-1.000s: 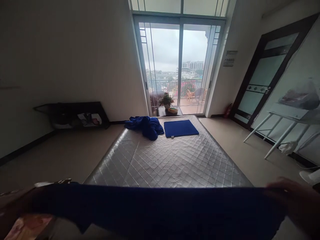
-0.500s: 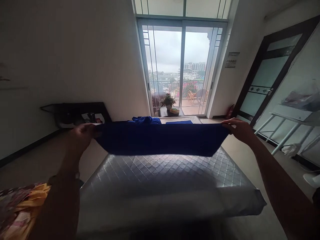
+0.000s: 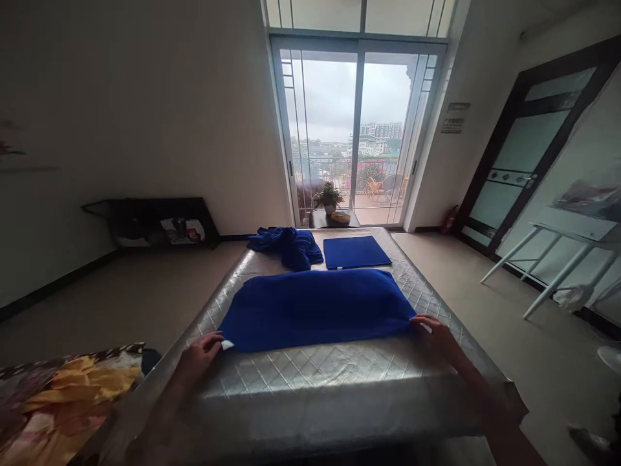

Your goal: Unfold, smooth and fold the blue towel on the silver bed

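Blue cloth [image 3: 315, 307], its long axis across the mattress [image 3: 315, 375], is pinched at near corners by left hand [image 3: 201, 351] and right hand [image 3: 435, 329].

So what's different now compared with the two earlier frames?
The wide blue cloth, held up off the mattress half a second ago, has come down and lies spread on it. The left hand and right hand have dropped with it, still at its near corners; neither has visibly let go. The crumpled blue cloth and folded blue cloth stayed put.
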A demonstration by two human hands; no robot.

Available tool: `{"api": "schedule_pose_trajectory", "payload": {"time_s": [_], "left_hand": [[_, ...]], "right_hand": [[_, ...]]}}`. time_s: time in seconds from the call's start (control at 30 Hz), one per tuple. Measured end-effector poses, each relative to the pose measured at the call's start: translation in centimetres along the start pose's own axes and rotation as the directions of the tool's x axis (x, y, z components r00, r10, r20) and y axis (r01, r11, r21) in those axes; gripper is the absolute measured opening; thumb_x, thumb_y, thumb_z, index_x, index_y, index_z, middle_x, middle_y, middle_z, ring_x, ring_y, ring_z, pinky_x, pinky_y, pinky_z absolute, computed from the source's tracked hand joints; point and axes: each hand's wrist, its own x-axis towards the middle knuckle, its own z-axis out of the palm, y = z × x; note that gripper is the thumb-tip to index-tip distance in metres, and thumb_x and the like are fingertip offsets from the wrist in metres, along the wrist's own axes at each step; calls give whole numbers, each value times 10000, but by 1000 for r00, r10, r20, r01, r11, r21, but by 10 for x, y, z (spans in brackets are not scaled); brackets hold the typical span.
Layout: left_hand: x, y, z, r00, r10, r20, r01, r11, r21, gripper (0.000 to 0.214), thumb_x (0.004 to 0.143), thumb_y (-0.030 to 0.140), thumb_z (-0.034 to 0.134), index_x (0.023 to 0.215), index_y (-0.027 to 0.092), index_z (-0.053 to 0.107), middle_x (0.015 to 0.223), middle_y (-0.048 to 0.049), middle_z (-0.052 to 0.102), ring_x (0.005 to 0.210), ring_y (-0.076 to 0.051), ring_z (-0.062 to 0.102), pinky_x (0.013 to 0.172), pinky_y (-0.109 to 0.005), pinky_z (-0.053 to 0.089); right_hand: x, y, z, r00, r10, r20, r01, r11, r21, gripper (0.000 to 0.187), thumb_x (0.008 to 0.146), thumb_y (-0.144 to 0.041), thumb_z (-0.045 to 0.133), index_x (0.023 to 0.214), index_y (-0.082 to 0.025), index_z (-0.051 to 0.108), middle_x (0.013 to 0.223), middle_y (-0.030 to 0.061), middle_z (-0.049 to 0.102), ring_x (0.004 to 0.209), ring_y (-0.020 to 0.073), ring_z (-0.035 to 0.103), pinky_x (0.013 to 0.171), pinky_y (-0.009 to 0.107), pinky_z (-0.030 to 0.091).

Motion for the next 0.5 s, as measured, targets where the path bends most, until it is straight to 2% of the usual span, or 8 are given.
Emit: {"api": "schedule_pose_trajectory", "payload": {"time_s": [0.07, 0.13, 0.33, 0.5], "left_hand": [[-3, -6, 8, 998, 10, 58, -9, 1000, -18, 306, 780, 410, 500, 883, 221, 718, 1226, -51, 738, 1109, -259, 692, 940, -329, 538], [-5, -12, 11, 999, 4, 46, -4, 1000, -8, 315, 761, 441, 502, 883, 238, 709, 1247, -68, 728, 1123, -275, 683, 968, -368, 533], [-21, -17, 12, 999, -43, 30, 43, 999, -15, 297, 750, 449, 499, 884, 265, 690, 1269, -93, 719, 1130, -276, 679, 999, -400, 521], [-36, -18, 15, 997, -82, -1, 82, 996, -33, 266, 746, 452, 485, 846, 295, 676, 1179, -42, 757, 1082, -299, 702, 973, -420, 533]], "right_hand": [[-10, 9, 12, 1000, 24, 7, -24, 999, -23, 277, 907, -387, 528, 944, -269, 776, 1087, 81, 755, 1027, 257, 714, 981, 415, 541], [-17, 13, 15, 1000, 19, 1, -19, 999, -38, 276, 905, -368, 520, 955, -271, 773, 1102, 82, 748, 1030, 252, 715, 985, 404, 543], [-33, 17, 4, 1000, 11, 18, -10, 998, -68, 301, 905, -392, 498, 966, -279, 771, 1105, 86, 747, 1026, 270, 714, 981, 453, 549], [-51, 26, -1, 1000, 13, 14, -11, 993, -117, 336, 909, -417, 485, 991, -283, 782, 1129, 91, 744, 1046, 277, 702, 984, 472, 543]]}}
